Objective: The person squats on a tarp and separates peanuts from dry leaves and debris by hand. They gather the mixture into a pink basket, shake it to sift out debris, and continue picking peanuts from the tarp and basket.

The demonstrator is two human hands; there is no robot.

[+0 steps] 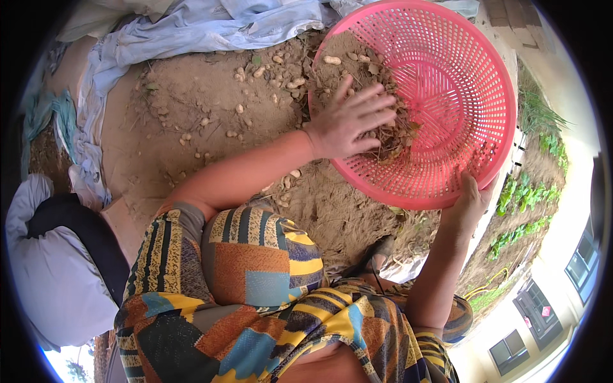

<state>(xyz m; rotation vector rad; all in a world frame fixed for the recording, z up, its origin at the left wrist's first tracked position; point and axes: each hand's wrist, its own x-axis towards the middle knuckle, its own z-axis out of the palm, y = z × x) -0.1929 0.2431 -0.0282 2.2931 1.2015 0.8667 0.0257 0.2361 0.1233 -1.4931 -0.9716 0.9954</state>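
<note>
A round pink plastic basket point(500, 91) with slotted walls is tilted at the upper right. My right hand point(465, 203) grips its lower right rim, the thumb on the inner side. Palm down and fingers spread, my left hand point(357, 117) lies over a heap of soil and dry leaves point(404, 136) along the basket's left side. It is slightly blurred and hides part of that heap. A peanut in its shell point(332, 60) shows on the soil above my fingers. Several more unshelled peanuts point(295, 83) are scattered over the dirt left of the basket.
Bare soil point(177, 110) spreads before me, bordered by pale blue cloth point(206, 33) at the back and left. A person in light grey clothing point(72, 282) is at the left edge. Green plants point(527, 196) grow in a bed at the right, near a building point(512, 354).
</note>
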